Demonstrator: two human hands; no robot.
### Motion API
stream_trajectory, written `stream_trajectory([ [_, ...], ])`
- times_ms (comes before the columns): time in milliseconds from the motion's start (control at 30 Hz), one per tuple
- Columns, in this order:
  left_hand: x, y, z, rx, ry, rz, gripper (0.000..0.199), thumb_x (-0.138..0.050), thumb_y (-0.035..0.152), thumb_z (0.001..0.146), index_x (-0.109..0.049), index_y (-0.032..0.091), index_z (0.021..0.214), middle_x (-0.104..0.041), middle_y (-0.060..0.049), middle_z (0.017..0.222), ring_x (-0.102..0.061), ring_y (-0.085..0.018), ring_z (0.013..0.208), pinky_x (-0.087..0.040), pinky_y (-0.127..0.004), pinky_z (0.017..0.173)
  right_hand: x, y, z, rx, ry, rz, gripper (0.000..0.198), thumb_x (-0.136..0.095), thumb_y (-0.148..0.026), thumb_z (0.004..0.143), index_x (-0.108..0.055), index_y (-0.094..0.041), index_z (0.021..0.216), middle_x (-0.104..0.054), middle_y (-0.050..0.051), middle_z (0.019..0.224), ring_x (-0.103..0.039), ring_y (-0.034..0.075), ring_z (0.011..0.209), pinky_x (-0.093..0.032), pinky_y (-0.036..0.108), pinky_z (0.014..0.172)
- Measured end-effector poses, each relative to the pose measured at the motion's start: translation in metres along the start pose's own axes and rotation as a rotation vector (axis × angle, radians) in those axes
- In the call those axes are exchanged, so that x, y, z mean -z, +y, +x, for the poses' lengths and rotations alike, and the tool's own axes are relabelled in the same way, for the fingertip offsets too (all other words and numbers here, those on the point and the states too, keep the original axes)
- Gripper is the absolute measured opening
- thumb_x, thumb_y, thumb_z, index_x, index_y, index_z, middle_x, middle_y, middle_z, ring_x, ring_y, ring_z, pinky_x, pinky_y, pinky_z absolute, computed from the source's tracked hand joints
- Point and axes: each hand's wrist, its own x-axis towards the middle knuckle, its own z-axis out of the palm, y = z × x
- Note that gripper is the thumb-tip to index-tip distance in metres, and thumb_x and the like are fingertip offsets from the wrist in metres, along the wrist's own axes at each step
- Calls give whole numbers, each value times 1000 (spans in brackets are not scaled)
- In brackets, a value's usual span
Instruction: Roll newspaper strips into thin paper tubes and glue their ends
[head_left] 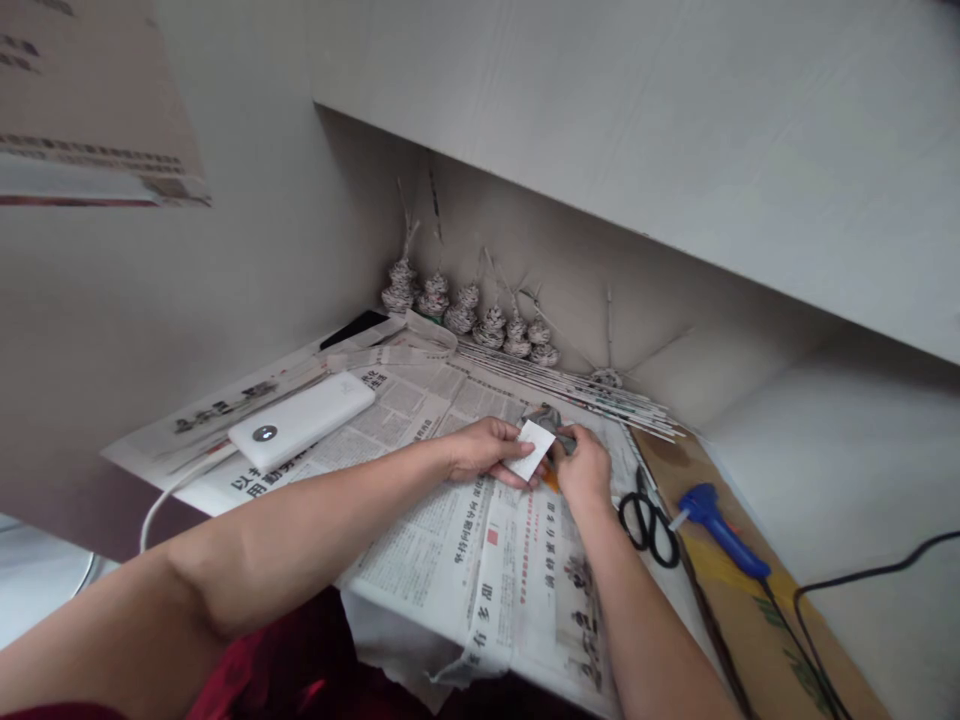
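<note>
My left hand [495,452] pinches a small square of white paper [533,447], its thumb lying on the face of the paper. Close beside it, my right hand [583,462] has its fingers closed on a small grey crumpled-looking item [546,418], partly hidden behind the paper; its kind cannot be made out. A bit of orange shows below the paper, between the hands. Both hands are above newspaper [442,520] spread over the table. Black-handled scissors [649,525] lie just right of my right wrist.
A blue glue gun [720,525] with a cord rests on a cardboard strip [757,630] at right. A white power bank [304,420] with a cable lies at left. Behind are rolled paper sticks [570,385] and several woven gourd shapes [466,308]. A white slanted panel [637,150] overhangs the back.
</note>
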Motion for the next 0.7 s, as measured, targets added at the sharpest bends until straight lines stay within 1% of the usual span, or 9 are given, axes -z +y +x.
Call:
stream_trajectory([
  [100, -1, 1, -1, -20, -3, 2, 34, -67, 36, 75, -65, 8, 93, -68, -12, 83, -66, -19, 77, -54, -33, 74, 0, 1, 1, 19, 111, 33, 26, -57, -28, 72, -56, -16, 95, -61, 12, 95, -55, 26, 91, -42, 39, 81],
  [200, 0, 1, 1, -3, 15, -23, 36, -63, 38, 78, -63, 9, 101, -69, -13, 86, -67, -19, 74, -55, -32, 67, 7, -5, 1, 104, 143, 32, 30, -58, -31, 74, -55, -17, 101, -58, 13, 106, -50, 28, 103, -37, 43, 89],
  [300, 2, 0, 3, 18, 42, -35, 37, -57, 40, 82, -61, 10, 102, -68, -13, 85, -67, -19, 70, -55, -30, 59, 14, -13, -1, 158, 129, 72, 19, -55, -31, 79, -61, -20, 92, -61, 11, 107, -50, 28, 108, -32, 45, 96],
  [367, 3, 1, 4, 21, 42, -45, 36, -53, 42, 84, -60, 11, 101, -68, -12, 82, -66, -18, 67, -54, -28, 55, 17, -17, -2, 122, 94, 185, 18, -52, -33, 82, -64, -20, 88, -65, 9, 99, -53, 26, 102, -35, 42, 94],
  [467, 2, 3, 4, 38, 2, -81, 35, -48, 41, 87, -58, 11, 100, -67, -12, 78, -67, -19, 67, -53, -27, 52, 19, -24, -4, 8, -23, 464, 26, -50, -37, 84, -67, -20, 93, -67, 8, 97, -57, 23, 97, -42, 38, 88],
  [533, 0, 6, 3, 51, -51, -107, 35, -44, 40, 89, -57, 9, 97, -66, -13, 76, -67, -20, 66, -53, -27, 52, 21, -30, -5, -65, -131, 680, 29, -51, -38, 83, -67, -20, 100, -66, 8, 100, -58, 22, 96, -44, 36, 86],
  [567, -1, 7, 2, 58, -84, -121, 35, -43, 40, 89, -57, 9, 95, -66, -13, 75, -67, -20, 65, -53, -27, 53, 23, -34, -6, -107, -202, 793, 32, -52, -39, 83, -65, -20, 105, -66, 7, 98, -60, 21, 92, -46, 35, 83],
  [633, -2, 9, 0, 72, -157, -149, 35, -42, 39, 90, -57, 8, 92, -65, -13, 73, -67, -19, 64, -54, -27, 53, 28, -43, -8, -201, -382, 1026, 38, -55, -40, 82, -61, -21, 114, -65, 4, 83, -62, 18, 73, -51, 33, 68],
  [700, -2, 9, -1, 81, -217, -177, 33, -43, 38, 89, -58, 8, 89, -65, -11, 71, -66, -19, 63, -54, -27, 54, 32, -52, -11, -285, -538, 1233, 39, -58, -39, 80, -60, -21, 114, -57, -2, 66, -56, 14, 52, -50, 31, 52],
])
